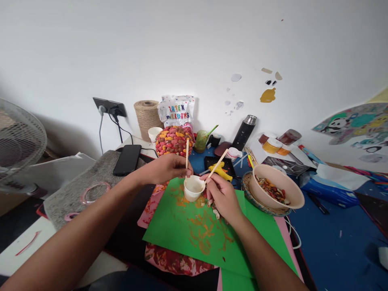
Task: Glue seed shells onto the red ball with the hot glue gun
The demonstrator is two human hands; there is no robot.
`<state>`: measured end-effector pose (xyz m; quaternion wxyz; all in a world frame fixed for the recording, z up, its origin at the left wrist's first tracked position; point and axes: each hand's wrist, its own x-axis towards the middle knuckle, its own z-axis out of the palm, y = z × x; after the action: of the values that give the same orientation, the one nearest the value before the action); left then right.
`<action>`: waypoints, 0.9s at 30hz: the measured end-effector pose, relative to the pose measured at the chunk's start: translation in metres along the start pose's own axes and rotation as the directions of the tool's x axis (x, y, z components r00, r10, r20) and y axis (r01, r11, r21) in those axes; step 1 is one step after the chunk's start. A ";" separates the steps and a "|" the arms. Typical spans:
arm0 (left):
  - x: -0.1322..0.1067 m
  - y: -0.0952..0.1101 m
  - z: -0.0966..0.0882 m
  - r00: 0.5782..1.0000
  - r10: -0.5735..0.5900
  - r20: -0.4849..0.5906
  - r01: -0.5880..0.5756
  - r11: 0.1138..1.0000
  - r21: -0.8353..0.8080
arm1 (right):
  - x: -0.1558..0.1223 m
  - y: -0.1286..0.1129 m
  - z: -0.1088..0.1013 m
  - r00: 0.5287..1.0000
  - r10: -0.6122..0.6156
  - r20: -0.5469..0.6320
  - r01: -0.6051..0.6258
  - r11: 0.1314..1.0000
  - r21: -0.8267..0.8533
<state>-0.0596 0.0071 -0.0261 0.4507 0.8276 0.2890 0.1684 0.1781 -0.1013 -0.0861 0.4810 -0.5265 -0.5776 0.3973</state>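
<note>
A small white paper cup (pixel 192 195) stands on a green sheet (pixel 169 230) marked with orange-brown paint smears. My left hand (pixel 169 167) is closed, pinching an upright thin wooden stick (pixel 187 155) at the cup's far left rim. On the other side my right hand (pixel 222 198) grips a second wooden stick (pixel 218 162), which slants up to the right; its lower end is at the cup's right edge. Small painted and pale shell-like pieces (pixel 216 213) lie beside and partly under my right hand. Behind the cup sits a rounded object (pixel 172 141) covered in red, orange and brown pieces.
At right, a beige bowl (pixel 295 196) of coloured pieces rests on a woven base. A yellow glue gun (pixel 220 171), green-stained jar (pixel 201 141), black flask (pixel 244 133) and paint jars (pixel 272 145) stand behind. A phone (pixel 127 159) lies left, near a fan (pixel 21 141).
</note>
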 end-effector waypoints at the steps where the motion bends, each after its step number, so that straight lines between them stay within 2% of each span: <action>1: 0.000 0.000 0.000 1.000 -0.003 0.002 0.003 1.000 -0.002 | 0.000 0.000 0.000 1.000 0.001 -0.002 -0.001 1.000 0.000; 27: 0.001 -0.001 0.003 1.000 0.003 -0.009 -0.003 1.000 -0.025 | -0.001 0.000 0.000 1.000 0.002 0.008 -0.002 1.000 -0.014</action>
<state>-0.0574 0.0066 -0.0282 0.4594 0.8217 0.2875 0.1763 0.1782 -0.1020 -0.0867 0.4747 -0.5290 -0.5815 0.3959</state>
